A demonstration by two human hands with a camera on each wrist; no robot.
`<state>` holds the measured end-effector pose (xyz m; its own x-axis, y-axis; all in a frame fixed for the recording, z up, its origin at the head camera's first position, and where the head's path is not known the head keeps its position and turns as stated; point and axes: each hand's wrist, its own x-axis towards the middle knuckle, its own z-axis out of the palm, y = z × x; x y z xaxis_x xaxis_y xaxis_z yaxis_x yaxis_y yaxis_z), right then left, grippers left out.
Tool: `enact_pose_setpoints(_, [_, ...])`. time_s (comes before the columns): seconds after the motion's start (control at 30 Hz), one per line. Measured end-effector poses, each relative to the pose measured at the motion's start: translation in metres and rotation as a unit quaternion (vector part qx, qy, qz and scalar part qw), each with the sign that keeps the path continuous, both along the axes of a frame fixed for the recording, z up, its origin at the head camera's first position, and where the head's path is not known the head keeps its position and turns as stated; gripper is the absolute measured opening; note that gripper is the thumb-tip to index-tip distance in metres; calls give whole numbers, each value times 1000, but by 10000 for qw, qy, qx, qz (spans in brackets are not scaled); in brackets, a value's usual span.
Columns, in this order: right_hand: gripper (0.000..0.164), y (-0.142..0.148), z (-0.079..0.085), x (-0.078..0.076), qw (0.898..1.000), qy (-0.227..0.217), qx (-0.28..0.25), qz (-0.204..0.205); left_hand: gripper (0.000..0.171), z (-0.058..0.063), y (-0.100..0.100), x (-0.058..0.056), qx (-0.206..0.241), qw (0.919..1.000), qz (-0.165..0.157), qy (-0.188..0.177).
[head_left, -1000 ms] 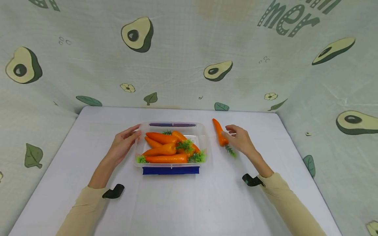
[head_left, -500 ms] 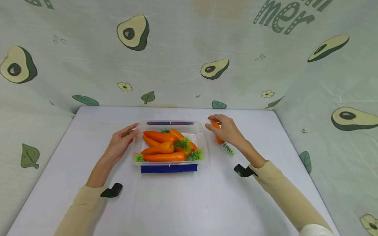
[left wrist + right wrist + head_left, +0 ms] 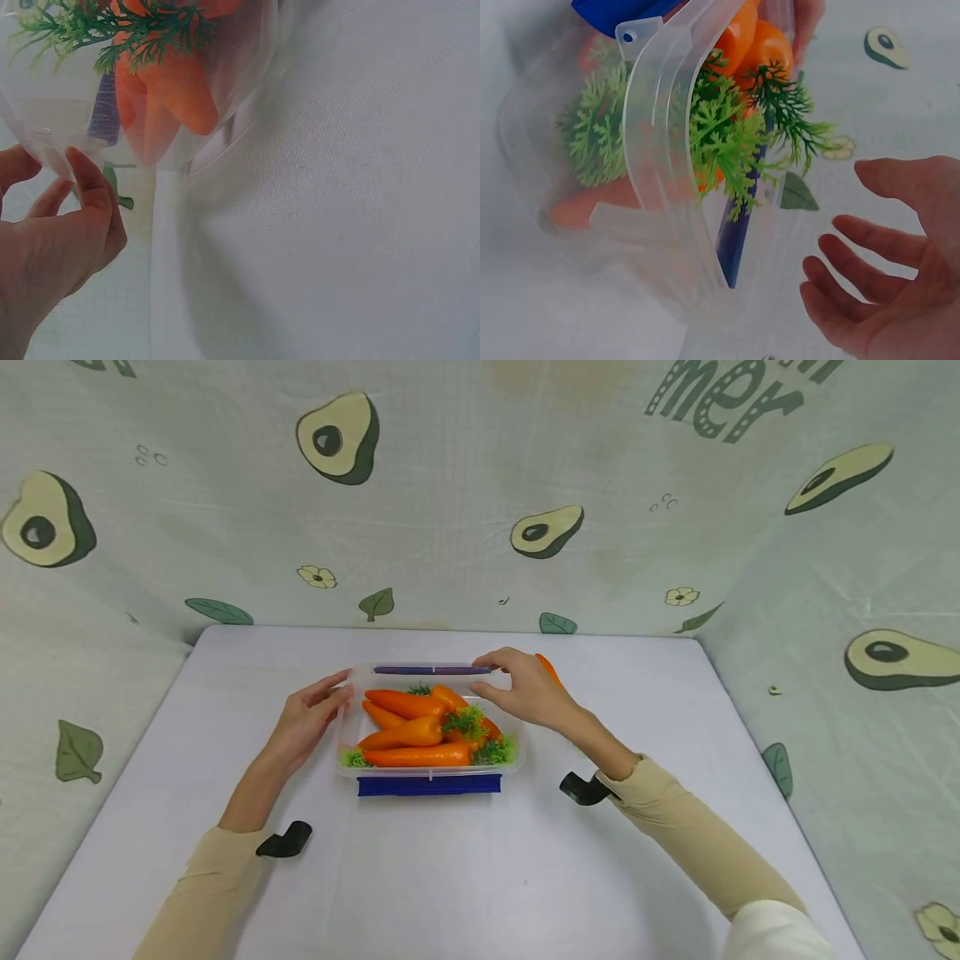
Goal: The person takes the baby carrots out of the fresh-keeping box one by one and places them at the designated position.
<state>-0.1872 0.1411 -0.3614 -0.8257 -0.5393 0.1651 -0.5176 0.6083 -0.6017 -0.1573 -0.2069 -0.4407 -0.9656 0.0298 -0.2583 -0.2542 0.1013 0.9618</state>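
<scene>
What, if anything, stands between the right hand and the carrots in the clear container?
Nothing visible from above: the clear container is open, and the right hand appears over its far right corner. A lower reach from the side would probably meet the container's wall before the carrots.

In the head view, a white table (image 3: 450, 877) is bordered by cloth (image 3: 442, 452) printed with avocados (image 3: 339, 439) at eleven, one and three o'clock, a leaf (image 3: 77, 750) at nine, a flower (image 3: 941, 925) at four
</scene>
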Motion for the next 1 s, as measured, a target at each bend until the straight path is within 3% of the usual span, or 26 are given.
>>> enact_pose_setpoints(0.53, [42, -50, -8, 4, 9912, -557, 322, 1156, 63, -1, -1, 0, -10, 10000, 45, 3])
enact_pose_setpoints(1.0, [33, -74, -19, 12, 9793, -382, 877, 1786, 62, -3, -2, 0, 23, 10000, 36, 74])
